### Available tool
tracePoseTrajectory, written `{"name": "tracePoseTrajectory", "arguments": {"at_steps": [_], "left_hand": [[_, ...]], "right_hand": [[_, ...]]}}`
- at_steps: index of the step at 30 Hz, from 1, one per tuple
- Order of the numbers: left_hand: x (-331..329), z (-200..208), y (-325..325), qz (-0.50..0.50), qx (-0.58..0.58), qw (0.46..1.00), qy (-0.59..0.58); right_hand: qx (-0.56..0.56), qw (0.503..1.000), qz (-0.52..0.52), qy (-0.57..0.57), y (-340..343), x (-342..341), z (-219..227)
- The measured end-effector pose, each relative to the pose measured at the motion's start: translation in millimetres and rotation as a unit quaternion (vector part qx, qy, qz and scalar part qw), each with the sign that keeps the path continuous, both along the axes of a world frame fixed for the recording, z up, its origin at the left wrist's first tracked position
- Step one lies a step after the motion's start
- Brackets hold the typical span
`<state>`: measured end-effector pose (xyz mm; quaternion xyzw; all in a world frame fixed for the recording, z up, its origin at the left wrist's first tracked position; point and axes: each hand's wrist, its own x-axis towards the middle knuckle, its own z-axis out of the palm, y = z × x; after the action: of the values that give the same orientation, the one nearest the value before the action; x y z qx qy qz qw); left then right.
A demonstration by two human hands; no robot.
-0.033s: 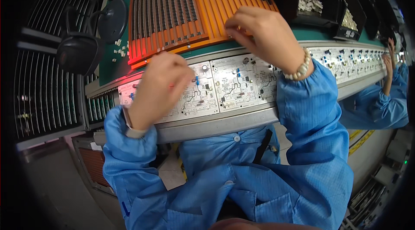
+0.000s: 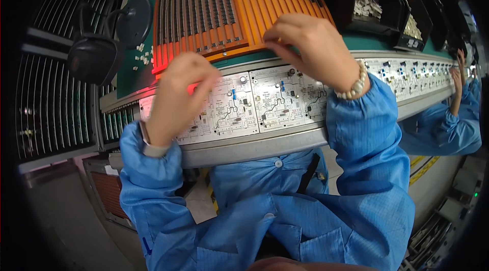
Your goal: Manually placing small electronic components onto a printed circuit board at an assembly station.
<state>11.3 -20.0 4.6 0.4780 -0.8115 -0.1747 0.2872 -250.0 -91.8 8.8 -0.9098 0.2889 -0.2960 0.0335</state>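
My left hand (image 2: 181, 99) is over the left end of a row of white circuit boards, its fingers bent and smeared by motion. Whether it holds anything cannot be made out. Close by on its right lies a circuit board (image 2: 224, 110) fitted with small blue, black and brown parts, and another circuit board (image 2: 277, 103) adjoins it. My right hand (image 2: 316, 49) hovers at the near edge of the orange slotted tray (image 2: 254, 6), with thumb and forefinger drawn together. What is between those fingertips is hidden or too small to see. Dark components fill rows in the brown slotted tray (image 2: 198, 14).
A metal rail (image 2: 254, 151) runs along the front of the boards. Black bins (image 2: 379, 21) with pale small parts stand at the back right. Loose white pieces (image 2: 144, 59) lie beside a black round-based stand (image 2: 133, 19). On the far right, a co-worker's hand (image 2: 456, 80) reaches over the line.
My left hand has shifted a little to the left. My right hand has come slightly lower, toward me. The boards look the same.
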Motion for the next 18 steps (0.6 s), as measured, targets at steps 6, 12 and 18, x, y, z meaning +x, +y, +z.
{"name": "tracePoseTrajectory", "arguments": {"at_steps": [6, 12, 18], "left_hand": [[37.4, -12.1, -32.1, 0.157, -0.023, 0.985, 0.061], [38.4, -16.0, -53.5, 0.143, 0.099, 0.982, 0.079], [43.0, -19.9, -65.6, 0.122, 0.105, 0.984, 0.071]], "right_hand": [[0.066, 0.988, 0.133, 0.046, 16.5, 24.2, -15.3], [0.101, 0.980, 0.152, 0.085, 16.8, 29.1, -15.3], [0.110, 0.979, 0.153, 0.082, 17.6, 30.1, -15.5]]}}
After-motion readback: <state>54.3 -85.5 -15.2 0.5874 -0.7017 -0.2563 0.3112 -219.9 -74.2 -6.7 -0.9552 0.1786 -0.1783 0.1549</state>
